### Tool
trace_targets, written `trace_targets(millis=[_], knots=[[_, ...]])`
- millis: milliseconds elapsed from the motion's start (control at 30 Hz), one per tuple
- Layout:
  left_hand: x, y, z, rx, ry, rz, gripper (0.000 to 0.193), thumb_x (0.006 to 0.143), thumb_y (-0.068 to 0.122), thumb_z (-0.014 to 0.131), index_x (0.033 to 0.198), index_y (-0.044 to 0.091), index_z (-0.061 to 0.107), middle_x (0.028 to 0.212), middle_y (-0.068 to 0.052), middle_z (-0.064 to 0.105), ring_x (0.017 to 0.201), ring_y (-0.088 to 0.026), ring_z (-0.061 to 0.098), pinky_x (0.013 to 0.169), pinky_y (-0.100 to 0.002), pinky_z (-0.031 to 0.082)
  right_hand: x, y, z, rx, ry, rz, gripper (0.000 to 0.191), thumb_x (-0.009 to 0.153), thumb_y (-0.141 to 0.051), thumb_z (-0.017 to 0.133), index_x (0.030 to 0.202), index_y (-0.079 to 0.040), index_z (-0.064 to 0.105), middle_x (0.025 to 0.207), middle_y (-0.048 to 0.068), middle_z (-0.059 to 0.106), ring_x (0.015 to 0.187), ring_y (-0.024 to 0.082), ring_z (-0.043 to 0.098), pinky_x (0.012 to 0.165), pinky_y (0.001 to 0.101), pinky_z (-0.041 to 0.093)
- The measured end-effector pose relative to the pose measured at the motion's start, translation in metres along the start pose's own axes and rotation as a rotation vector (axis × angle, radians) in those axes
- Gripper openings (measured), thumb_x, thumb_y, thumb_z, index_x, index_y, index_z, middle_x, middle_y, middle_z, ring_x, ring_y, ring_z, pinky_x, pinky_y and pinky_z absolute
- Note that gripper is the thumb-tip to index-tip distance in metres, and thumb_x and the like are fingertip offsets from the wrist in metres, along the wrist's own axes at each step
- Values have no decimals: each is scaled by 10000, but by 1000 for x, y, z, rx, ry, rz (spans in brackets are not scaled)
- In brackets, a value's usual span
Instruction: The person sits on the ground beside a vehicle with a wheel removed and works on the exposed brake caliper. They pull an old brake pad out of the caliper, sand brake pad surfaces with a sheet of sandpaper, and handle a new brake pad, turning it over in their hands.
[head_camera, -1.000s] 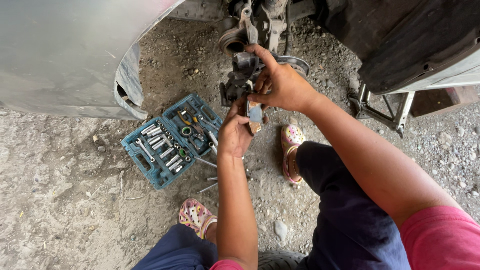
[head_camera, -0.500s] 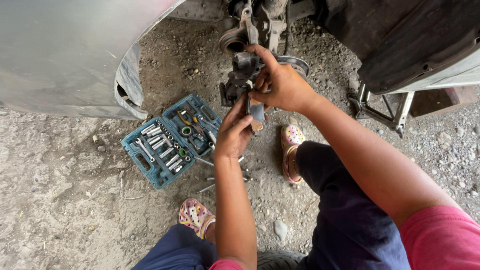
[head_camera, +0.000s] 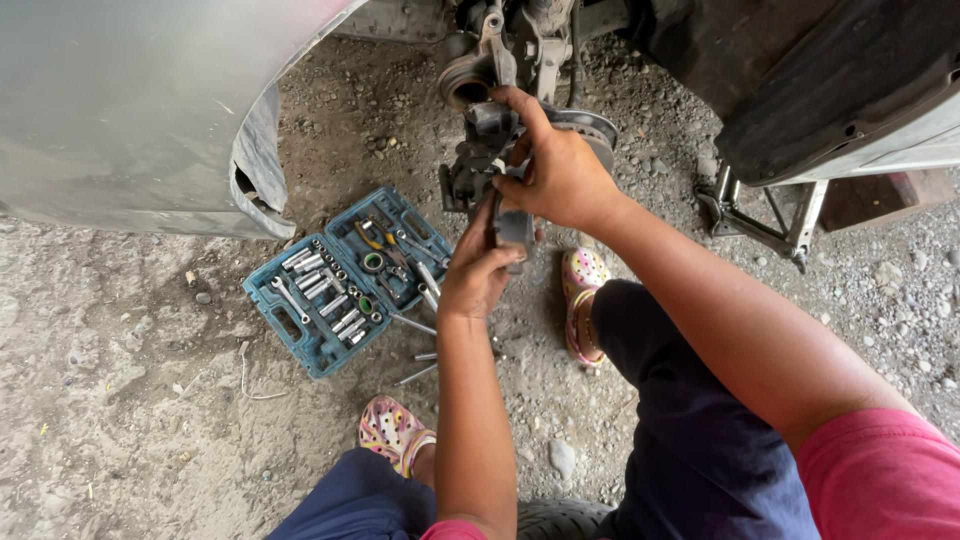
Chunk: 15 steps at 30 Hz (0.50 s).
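- The right hand (head_camera: 560, 180) is wrapped over the top of a dark brake caliper (head_camera: 480, 165) at the wheel hub (head_camera: 520, 60), its fingers curled tight round the part's upper edge.
- The left hand (head_camera: 478, 272) comes up from below and is closed on the lower end of a grey pad (head_camera: 514, 230) that hangs just under the right hand; the two hands nearly touch.
- The caliper sits at the front edge of the disc (head_camera: 590, 125), whose rim shows just behind the right hand's knuckles.
- Left of the grip, the silver fender (head_camera: 150, 100) curves down to a torn lower edge, with bare gravel between it and the hands.
- Below and left of the left hand lies an open blue socket case (head_camera: 345, 280), well filled; a few loose tools (head_camera: 415, 350) lie off its near edge, close by the left forearm.
- Right of the grip a jack (head_camera: 770, 215) stands under the dark underbody (head_camera: 830, 90), well apart from the hands, with open ground between.
- Under the hands there is little room: a patterned sandal (head_camera: 585, 300) is planted just below the right wrist, another sandal (head_camera: 390, 430) beside the left elbow, and the dark-trousered knees close in from both sides.
- Above the grip the hub and its arms crowd close.
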<state>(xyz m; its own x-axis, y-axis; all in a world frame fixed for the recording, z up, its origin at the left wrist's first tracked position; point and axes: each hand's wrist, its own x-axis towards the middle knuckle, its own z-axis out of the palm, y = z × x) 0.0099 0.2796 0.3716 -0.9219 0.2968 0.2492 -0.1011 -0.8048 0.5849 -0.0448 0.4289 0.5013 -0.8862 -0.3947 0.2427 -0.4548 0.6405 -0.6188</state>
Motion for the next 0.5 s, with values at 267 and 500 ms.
trace_targets(millis=[267,500], knots=[[2,3,1,-28,43,-99,845,816,81,586,1614,11,315,1433,-201,554,1272,-437,599,1031,-505,531,2,4,-9,36,-69,-21,874,871,-78,779,1571,-191,269,827,90,758,761,241,761,716,372,598],[1,-7,-19,-276,40,-103,786,826,141,555,1580,2,382,1438,-214,572,1311,-460,578,1085,-533,509,1,9,-18,33,-137,-70,893,883,-84,772,1596,-198,246,870,76,773,843,220,761,810,358,590]])
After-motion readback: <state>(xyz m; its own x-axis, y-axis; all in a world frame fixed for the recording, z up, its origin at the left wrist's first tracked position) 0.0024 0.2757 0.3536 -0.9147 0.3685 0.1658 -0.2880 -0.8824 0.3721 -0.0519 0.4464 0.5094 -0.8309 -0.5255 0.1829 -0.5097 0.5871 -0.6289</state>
